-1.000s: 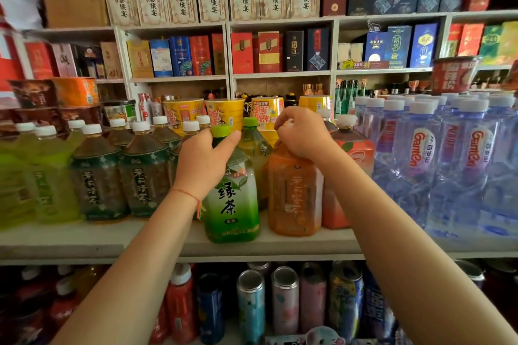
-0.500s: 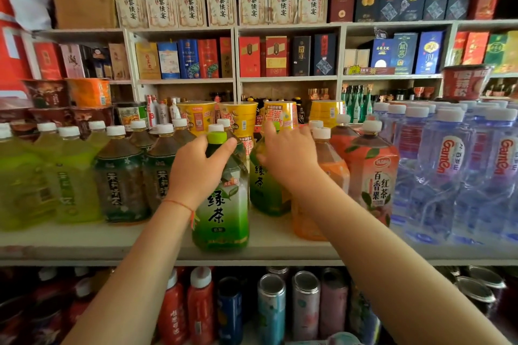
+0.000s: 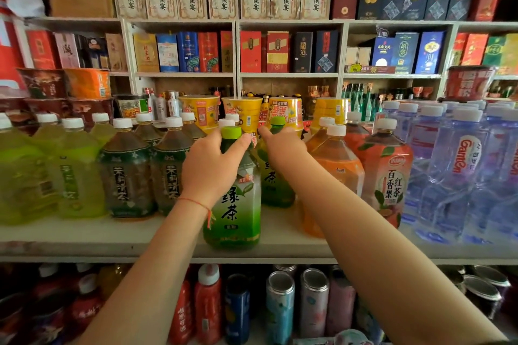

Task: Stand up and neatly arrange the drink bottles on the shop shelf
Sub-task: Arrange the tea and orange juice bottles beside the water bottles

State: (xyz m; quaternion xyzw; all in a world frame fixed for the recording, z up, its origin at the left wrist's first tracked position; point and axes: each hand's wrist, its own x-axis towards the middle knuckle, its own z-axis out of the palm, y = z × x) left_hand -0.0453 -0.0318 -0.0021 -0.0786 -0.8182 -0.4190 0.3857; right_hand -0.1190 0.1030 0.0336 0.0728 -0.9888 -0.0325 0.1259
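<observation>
We grip both green tea bottles at the neck: left hand [image 3: 208, 168] front bottle [image 3: 234, 204], right hand [image 3: 283, 145] rear bottle [image 3: 276, 176] at one o'clock. Top-heavy; nudging risks toppling the orange bottles [image 3: 336, 165] at three o'clock.

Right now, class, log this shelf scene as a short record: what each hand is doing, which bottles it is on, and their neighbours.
left hand: left hand grips the neck of the front green tea bottle
right hand: right hand holds the rear green tea bottle near its cap
bottle pose: both upright on the shelf
left neighbours: dark tea bottles
right neighbours: orange bottles, then water bottles
below: cans
</observation>
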